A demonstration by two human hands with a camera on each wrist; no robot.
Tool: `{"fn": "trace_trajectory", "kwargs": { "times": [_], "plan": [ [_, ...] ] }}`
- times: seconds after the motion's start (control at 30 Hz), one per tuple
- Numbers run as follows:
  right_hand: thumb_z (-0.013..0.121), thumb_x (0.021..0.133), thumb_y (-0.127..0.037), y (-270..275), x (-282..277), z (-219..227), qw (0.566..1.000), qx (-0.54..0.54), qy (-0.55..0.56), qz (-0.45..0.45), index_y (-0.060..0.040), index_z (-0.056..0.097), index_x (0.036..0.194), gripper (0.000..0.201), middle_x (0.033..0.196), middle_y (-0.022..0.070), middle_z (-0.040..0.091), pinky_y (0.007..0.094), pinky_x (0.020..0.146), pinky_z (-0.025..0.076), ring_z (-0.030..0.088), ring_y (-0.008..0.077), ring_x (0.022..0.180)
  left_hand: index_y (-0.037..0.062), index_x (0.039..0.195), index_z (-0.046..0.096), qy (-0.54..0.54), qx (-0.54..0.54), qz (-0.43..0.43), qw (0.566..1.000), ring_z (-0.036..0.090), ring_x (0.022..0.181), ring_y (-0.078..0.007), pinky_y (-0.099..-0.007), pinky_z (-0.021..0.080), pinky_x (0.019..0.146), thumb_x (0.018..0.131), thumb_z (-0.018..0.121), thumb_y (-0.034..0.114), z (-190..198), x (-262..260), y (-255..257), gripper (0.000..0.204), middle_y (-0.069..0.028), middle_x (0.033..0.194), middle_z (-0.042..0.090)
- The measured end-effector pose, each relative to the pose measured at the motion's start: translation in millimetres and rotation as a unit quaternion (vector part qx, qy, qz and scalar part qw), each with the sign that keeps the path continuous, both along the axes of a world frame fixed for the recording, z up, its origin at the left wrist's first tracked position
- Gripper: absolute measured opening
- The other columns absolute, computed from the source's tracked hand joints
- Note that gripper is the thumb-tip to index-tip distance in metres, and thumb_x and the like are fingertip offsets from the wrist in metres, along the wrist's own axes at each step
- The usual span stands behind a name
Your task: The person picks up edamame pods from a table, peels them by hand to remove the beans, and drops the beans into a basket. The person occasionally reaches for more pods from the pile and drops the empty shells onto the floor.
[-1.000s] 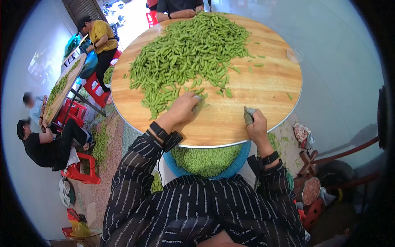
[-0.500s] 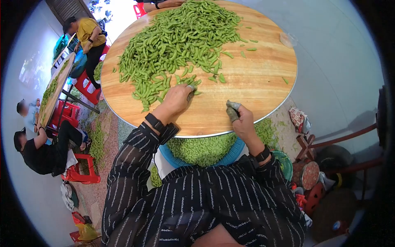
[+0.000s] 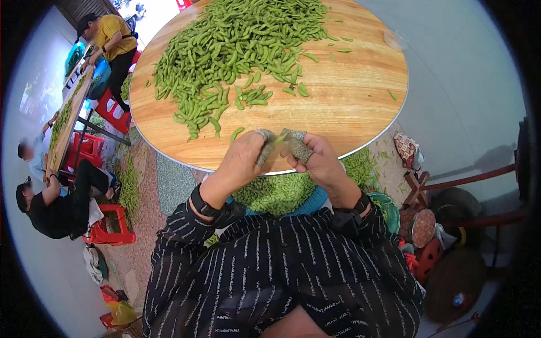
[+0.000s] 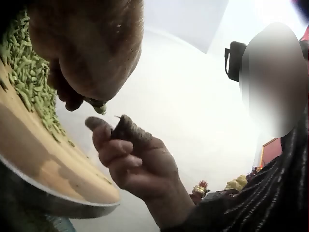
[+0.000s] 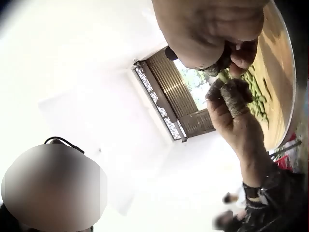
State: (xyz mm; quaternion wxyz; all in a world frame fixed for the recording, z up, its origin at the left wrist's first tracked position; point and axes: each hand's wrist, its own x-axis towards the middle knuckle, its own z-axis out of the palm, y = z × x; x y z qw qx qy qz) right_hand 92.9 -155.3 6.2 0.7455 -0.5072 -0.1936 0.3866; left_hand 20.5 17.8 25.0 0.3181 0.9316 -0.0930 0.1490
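Note:
Just over the near edge of the round wooden table point(image 3: 349, 112), both hands meet at a green soybean pod point(image 3: 280, 138). My left hand point(image 3: 241, 155) pinches the pod, whose tip point(image 4: 100, 109) pokes out in the left wrist view. Opposite it, my right hand point(image 3: 320, 160) has its thumb and forefinger at the pod's other end. Grey wrappings point(image 3: 300, 147) cover the working fingertips, and the right hand's other fingers are curled. A heap of soybean pods point(image 3: 236, 50) covers the far side of the table, with a small cluster point(image 3: 255, 96) nearer the hands.
Below the table edge sits a blue basin point(image 3: 310, 205) full of shelled beans point(image 3: 273, 194). A green basket point(image 3: 389, 211) stands on the floor at right, near scattered pods point(image 3: 360, 169). People sit and stand by another table point(image 3: 70, 121) at left, among red stools point(image 3: 112, 225).
My left hand has drawn back from the small pod cluster to the table edge with a pod. The right hand has moved left to meet it. The head view has tilted down slightly.

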Motion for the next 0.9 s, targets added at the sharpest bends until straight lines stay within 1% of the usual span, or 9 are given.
{"fn": "trace_trajectory", "kwargs": {
  "times": [0.03,0.07,0.13,0.2,0.37,0.43,0.5,0.57,0.9],
  "plan": [
    [0.042,0.078,0.004,1,-1,2,1.000,-0.003,0.003,0.004,0.0012,0.053,0.097,0.022,0.077,0.0027,0.055,0.0175,0.052,0.037,0.046,0.0060,0.060,-0.0001,0.094,0.048,-0.031,0.018,-0.026,0.999,0.052,0.078,-0.0365,-0.0385,0.042,0.064,0.073,0.056,0.002,-1,-5,-1,0.022,-0.0193,0.084,0.053],
    [0.042,0.078,0.004,3,-3,5,1.000,-0.004,-0.002,-0.005,0.0013,0.053,0.096,0.022,0.077,0.0020,0.055,0.0178,0.052,0.038,0.047,0.0059,0.060,-0.0010,0.094,0.047,-0.023,0.014,-0.035,0.999,0.051,0.080,-0.0377,-0.0385,0.042,0.065,0.070,0.057,0.000,-5,-8,0,0.026,-0.0199,0.086,0.052],
    [0.042,0.077,0.005,8,-6,4,1.000,-0.007,-0.006,-0.009,0.0015,0.053,0.096,0.022,0.076,0.0014,0.055,0.0181,0.053,0.038,0.047,0.0057,0.061,-0.0018,0.092,0.047,-0.021,0.018,-0.021,0.999,0.051,0.080,-0.0377,-0.0395,0.041,0.067,0.066,0.058,-0.001,-4,-11,-3,0.029,-0.0204,0.085,0.052],
    [0.047,0.076,0.004,12,-9,1,0.995,-0.021,-0.083,-0.046,0.0018,0.053,0.095,0.020,0.075,0.0003,0.055,0.0185,0.054,0.039,0.048,0.0049,0.063,-0.0027,0.090,0.046,-0.021,0.023,-0.009,0.999,0.050,0.081,-0.0377,-0.0405,0.041,0.068,0.062,0.059,-0.002,1,-14,-8,0.031,-0.0209,0.084,0.051],
    [0.050,0.075,0.003,7,-13,7,0.995,-0.029,-0.091,-0.042,0.0012,0.055,0.093,0.018,0.074,-0.0010,0.055,0.0190,0.055,0.039,0.047,0.0041,0.064,-0.0024,0.090,0.046,-0.004,0.064,-0.007,0.998,0.050,0.079,-0.0369,-0.0411,0.040,0.067,0.054,0.055,-0.006,5,-16,-6,0.037,-0.0204,0.081,0.051],
    [0.051,0.075,0.002,6,-13,9,0.996,-0.028,-0.079,-0.041,0.0008,0.056,0.091,0.017,0.073,-0.0013,0.054,0.0191,0.055,0.038,0.047,0.0040,0.064,-0.0021,0.091,0.045,0.011,0.080,-0.006,0.997,0.049,0.079,-0.0373,-0.0412,0.040,0.066,0.054,0.056,-0.006,7,-19,-5,0.039,-0.0198,0.080,0.050],
    [0.051,0.076,0.000,3,-12,8,0.992,-0.057,-0.110,-0.015,-0.0001,0.056,0.088,0.013,0.070,-0.0024,0.053,0.0190,0.054,0.037,0.046,0.0041,0.062,-0.0019,0.092,0.043,0.026,0.097,-0.003,0.995,0.049,0.080,-0.0376,-0.0413,0.039,0.065,0.053,0.057,-0.005,8,-19,-5,0.041,-0.0192,0.080,0.049],
    [0.051,0.077,-0.001,3,-12,9,0.994,-0.047,-0.095,-0.012,-0.0004,0.056,0.087,0.011,0.068,-0.0028,0.053,0.0189,0.054,0.037,0.045,0.0040,0.061,-0.0013,0.090,0.043,0.042,0.115,0.003,0.992,0.049,0.076,-0.0373,-0.0413,0.039,0.062,0.050,0.058,-0.005,7,-19,-6,0.044,-0.0185,0.076,0.048],
    [0.051,0.077,-0.002,3,-12,2,0.991,-0.052,-0.122,-0.016,-0.0009,0.056,0.084,0.009,0.066,-0.0027,0.051,0.0193,0.052,0.035,0.044,0.0045,0.059,-0.0008,0.088,0.044,0.054,0.124,0.019,0.991,0.049,0.072,-0.0369,-0.0417,0.038,0.059,0.049,0.059,-0.003,11,-21,-9,0.042,-0.0169,0.072,0.048]
  ]
}}
